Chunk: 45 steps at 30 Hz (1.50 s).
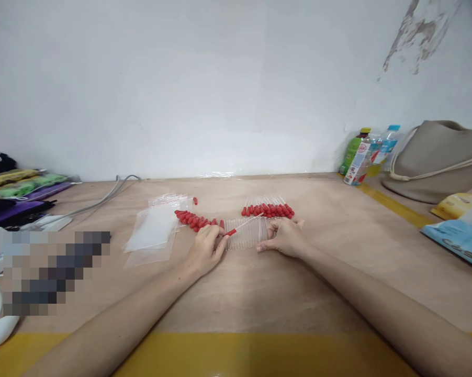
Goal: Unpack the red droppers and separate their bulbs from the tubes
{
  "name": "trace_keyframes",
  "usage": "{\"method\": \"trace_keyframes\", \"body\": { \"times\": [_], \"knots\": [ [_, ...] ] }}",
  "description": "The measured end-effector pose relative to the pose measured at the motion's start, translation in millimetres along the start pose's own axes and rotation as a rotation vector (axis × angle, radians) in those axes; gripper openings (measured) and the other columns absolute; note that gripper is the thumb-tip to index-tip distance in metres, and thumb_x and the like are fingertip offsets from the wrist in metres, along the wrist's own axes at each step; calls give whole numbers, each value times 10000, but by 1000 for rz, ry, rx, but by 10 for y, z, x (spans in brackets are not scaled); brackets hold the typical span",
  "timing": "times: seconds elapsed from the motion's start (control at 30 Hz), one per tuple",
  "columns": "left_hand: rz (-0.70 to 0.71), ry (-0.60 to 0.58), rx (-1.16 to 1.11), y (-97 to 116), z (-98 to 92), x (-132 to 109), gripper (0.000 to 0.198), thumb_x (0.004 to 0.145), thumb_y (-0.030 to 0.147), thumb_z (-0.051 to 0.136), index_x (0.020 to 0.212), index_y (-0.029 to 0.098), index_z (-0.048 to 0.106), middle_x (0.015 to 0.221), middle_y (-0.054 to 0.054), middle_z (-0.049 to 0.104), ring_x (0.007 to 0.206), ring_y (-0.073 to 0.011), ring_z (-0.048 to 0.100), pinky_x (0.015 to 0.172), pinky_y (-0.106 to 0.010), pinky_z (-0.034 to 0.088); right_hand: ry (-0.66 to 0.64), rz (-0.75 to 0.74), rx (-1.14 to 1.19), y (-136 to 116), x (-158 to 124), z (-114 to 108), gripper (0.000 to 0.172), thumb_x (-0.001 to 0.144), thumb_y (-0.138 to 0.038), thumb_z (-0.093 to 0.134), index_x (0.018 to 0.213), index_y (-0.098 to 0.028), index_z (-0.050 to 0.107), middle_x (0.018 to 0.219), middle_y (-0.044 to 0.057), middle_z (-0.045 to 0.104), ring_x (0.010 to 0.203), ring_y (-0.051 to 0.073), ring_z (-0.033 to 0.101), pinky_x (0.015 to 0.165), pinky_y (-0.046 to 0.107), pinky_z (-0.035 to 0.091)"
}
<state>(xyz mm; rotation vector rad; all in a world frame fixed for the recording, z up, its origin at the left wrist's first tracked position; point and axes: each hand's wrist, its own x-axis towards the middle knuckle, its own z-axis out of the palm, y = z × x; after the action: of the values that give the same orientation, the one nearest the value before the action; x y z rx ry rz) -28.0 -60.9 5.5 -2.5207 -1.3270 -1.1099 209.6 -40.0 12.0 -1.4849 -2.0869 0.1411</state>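
Note:
My left hand (205, 246) pinches a glass dropper with a red rubber bulb (231, 232), its clear tube slanting up to the right. My right hand (283, 236) rests curled on the table, fingers pressed on a row of clear glass tubes (244, 238) lying side by side between both hands. Several loose red bulbs (194, 220) lie just beyond my left hand. A row of finished droppers with red bulbs (268, 210) lies beyond my right hand.
Clear zip bags (154, 230) lie left of the bulbs. Cables and coloured packs (24, 188) sit at the far left. Bottles (361, 154), a beige bag (440, 157) and blue packaging (458, 238) stand at the right. A yellow strip (236, 353) edges the table front.

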Motion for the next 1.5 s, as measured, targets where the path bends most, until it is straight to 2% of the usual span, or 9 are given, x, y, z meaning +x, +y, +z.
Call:
{"method": "trace_keyframes", "body": {
  "times": [0.07,0.2,0.27,0.33,0.5,0.7,0.83,1.1,1.5],
  "knots": [
    [9,-4,-1,-2,11,-10,82,833,231,437,834,179,500,800,-38,578,766,-165,533,713,-311,421,77,-34,14,-9,-17,11,474,531,-662,598,592,-199,519,654,-16,590,674,173,523,658,300,254],
    [54,-12,-5,-6,28,-22,60,832,215,441,835,176,488,805,-40,571,766,-160,532,702,-299,425,319,-178,42,-42,-86,24,622,525,-663,623,905,-178,536,898,58,591,824,212,519,767,346,269],
    [94,-12,-2,-1,38,-24,48,830,204,441,827,178,482,805,-40,572,765,-157,532,700,-296,428,349,-286,-8,-63,-126,23,607,614,-612,605,1033,-180,528,996,84,575,921,233,498,834,381,240],
    [143,-2,4,7,51,-22,43,829,193,441,821,181,482,815,-41,578,775,-154,536,707,-293,431,328,-388,-81,-79,-155,30,476,718,-523,571,1085,-222,537,1057,75,571,979,230,479,882,409,200],
    [249,44,25,39,74,-3,59,828,195,449,824,185,507,841,-49,604,804,-150,555,734,-294,436,323,-501,-147,-88,-169,95,150,826,-338,516,903,-290,635,988,4,628,965,181,490,922,429,149],
    [299,-7,89,118,58,68,257,804,300,528,1037,195,543,1027,-75,616,999,-206,527,846,-367,390,300,-498,-112,-155,-205,116,206,857,-291,456,759,-233,628,862,-2,657,880,159,515,931,424,124],
    [397,-23,63,127,80,87,144,824,247,513,941,208,588,985,-27,649,999,-171,541,905,-356,368,247,-521,-58,-185,-235,124,210,866,-310,438,788,-225,613,849,-4,664,875,151,529,946,416,122],
    [448,-122,129,176,30,79,182,852,228,452,969,196,588,1078,-31,627,1143,-194,462,1012,-413,276,217,-659,68,-146,-243,160,189,873,-228,430,880,-234,619,845,1,688,934,149,575,996,440,161],
    [485,-188,108,204,-29,88,152,859,214,428,820,172,570,1047,-24,642,1154,-198,458,1035,-445,198,366,-903,56,-87,-265,95,175,835,-108,477,979,-157,565,912,47,680,1031,147,558,1049,454,223]
  ]
}}
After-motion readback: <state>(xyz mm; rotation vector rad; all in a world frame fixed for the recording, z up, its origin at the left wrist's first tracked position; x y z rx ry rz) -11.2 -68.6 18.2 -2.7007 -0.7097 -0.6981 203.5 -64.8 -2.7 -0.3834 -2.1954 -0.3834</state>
